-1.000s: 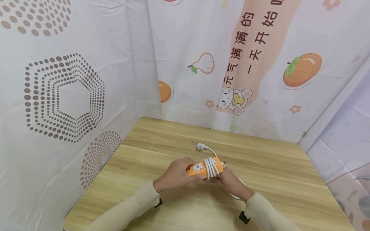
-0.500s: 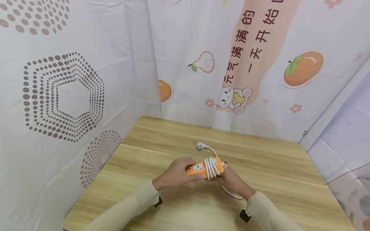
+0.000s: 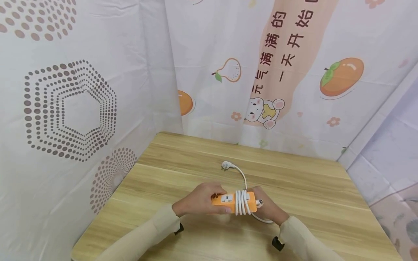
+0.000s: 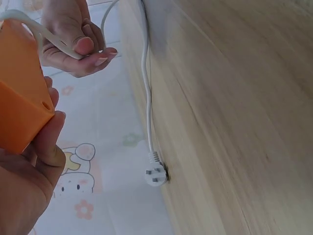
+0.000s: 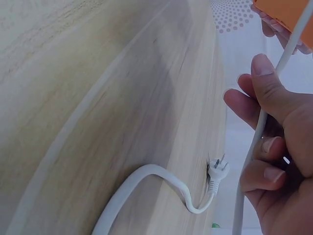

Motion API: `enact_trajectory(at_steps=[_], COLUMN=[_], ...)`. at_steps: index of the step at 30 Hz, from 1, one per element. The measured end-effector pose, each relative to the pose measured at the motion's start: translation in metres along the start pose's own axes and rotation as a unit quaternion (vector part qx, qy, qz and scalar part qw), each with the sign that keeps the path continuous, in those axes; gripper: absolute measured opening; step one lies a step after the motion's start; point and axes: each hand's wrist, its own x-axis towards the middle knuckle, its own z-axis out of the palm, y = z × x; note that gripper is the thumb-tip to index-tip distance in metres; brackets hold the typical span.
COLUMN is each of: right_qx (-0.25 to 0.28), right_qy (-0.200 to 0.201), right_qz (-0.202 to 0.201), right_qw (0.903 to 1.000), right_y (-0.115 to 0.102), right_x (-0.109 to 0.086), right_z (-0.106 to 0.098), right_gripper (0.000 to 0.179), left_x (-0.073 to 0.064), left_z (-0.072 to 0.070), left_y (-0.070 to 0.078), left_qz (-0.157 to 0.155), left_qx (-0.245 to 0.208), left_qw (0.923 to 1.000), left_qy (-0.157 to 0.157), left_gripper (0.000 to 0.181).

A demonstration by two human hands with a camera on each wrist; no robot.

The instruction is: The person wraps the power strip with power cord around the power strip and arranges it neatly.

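My left hand [image 3: 200,200] grips an orange power strip [image 3: 232,205] by its left end, thumb along the near side, above the table. Several turns of white cord [image 3: 242,203] wrap round the strip's right part. Behind that right end is my right hand [image 3: 270,209], partly hidden in the head view. The right wrist view shows its thumb [image 5: 266,83] and curled fingers round a length of the cord [image 5: 257,134]. From there the cord runs down to the table. Its white plug [image 3: 226,165] lies farther back on the wood, prongs showing in the left wrist view.
The wooden table [image 3: 183,156] meets a printed curtain [image 3: 209,108] at the back and a patterned white curtain [image 3: 130,90] on the left. A loop of loose cord [image 5: 151,171] lies on the tabletop. Dark bands [image 3: 278,243] show at both cuffs.
The power strip has come nearer the person and slightly right, and lies more level. The right hand has shifted behind its wrapped end. The plug has stayed in place.
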Motion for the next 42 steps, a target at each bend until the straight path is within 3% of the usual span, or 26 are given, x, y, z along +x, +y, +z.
enact_trajectory(at_steps=[6,10,17,20,29,42], right_qx=[-0.035,-0.024,-0.033,-0.039,-0.098,-0.153], right_qy=[-0.018,-0.031,-0.058,-0.064,-0.042,-0.023], right_qz=[-0.004,-0.002,-0.010,0.004,0.006,-0.017], right_qw=[0.9992,0.9992,0.9978,0.9972,0.9943,0.9878], right_y=[-0.004,-0.005,-0.001,0.000,-0.002,-0.010], right_x=[0.003,0.004,0.005,0.005,0.007,0.015], right_z=[-0.003,-0.003,0.001,0.002,0.005,0.008], right_gripper=[0.010,0.001,0.008,0.008,0.007,0.006], left_x=[-0.001,-0.002,-0.002,-0.003,-0.003,-0.006], left_z=[-0.001,-0.001,0.003,0.004,0.004,0.004], left_y=[0.001,0.000,0.000,0.001,0.000,-0.003], left_qz=[0.006,0.007,0.055,0.060,0.069,0.080], left_qx=[0.019,0.022,0.063,0.087,0.126,0.174], left_qw=[0.9996,0.9992,0.9943,0.9915,0.9849,0.9772], left_qy=[-0.020,-0.033,-0.065,-0.076,-0.097,-0.092], left_gripper=[0.036,0.035,0.040,0.041,0.046,0.049])
